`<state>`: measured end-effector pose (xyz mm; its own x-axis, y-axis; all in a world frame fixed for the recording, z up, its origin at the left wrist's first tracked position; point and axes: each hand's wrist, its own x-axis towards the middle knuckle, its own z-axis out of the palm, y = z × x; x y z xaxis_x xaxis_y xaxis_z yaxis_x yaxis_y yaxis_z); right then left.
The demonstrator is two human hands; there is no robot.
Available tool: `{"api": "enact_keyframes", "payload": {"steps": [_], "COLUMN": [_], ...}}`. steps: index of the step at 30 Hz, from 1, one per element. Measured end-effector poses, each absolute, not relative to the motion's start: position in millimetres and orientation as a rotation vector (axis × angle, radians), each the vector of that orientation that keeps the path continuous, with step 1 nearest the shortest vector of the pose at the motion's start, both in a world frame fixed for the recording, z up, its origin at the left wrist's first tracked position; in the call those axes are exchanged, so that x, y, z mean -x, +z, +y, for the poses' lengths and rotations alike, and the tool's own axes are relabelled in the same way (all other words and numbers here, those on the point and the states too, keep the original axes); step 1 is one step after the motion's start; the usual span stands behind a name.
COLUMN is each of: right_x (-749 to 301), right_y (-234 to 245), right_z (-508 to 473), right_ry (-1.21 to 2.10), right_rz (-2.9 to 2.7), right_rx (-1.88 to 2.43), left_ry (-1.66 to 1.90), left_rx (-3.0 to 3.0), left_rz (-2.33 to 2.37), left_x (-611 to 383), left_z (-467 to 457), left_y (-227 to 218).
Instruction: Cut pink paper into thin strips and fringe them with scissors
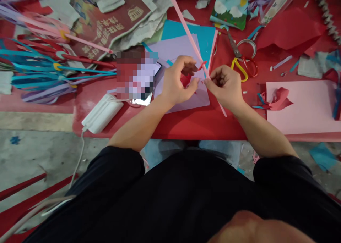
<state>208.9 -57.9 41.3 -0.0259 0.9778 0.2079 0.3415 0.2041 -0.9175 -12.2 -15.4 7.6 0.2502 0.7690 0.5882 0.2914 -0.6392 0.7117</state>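
A long, thin pink paper stick slants across the middle, its lower end past my right hand. My right thumb and bent fingers pinch it just below a small red band wrapped around it. My left hand is curled beside the band, thumb and fingers apart, fingertips close to the red strip; whether they touch it I cannot tell. Behind the left fingers lies some crumpled red paper, partly hidden. Lilac paper sheets and a blue sheet lie under both hands.
Scissors with yellow and red handles and a tape roll lie to the right, near a pink sheet. Left are paper-strip bundles, a white power strip and a partly blurred phone. Newspaper covers the back.
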Motion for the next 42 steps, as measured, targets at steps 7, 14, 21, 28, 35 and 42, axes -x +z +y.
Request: {"api": "enact_keyframes", "payload": {"steps": [7, 14, 21, 28, 35, 42], "right_x": [-208, -205, -257, -328, -338, -322], "right_y": [50, 48, 41, 15, 6, 5], "right_z": [-55, -61, -20, 26, 27, 41], "right_ry": [1.077, 1.079, 0.377, 0.21, 0.373, 0.489], "right_rz": [-1.523, -1.597, -1.761, -1.45, -1.545, -1.435], "right_rx": [1.183, 1.136, 1.441, 1.988, 1.815, 1.555], "left_ry": [1.262, 1.209, 1.339, 1.412, 1.471, 1.373], "left_rx": [-1.714, -1.579, -1.71, -1.781, -1.708, -1.745], "left_rz": [0.777, 0.838, 0.675, 0.757, 0.678, 0.846], "left_x": [-3, -5, 1, 5, 3, 8], "left_z": [-20, -28, -31, -33, -31, -26], "left_y": [12, 31, 40, 31, 36, 32]}}
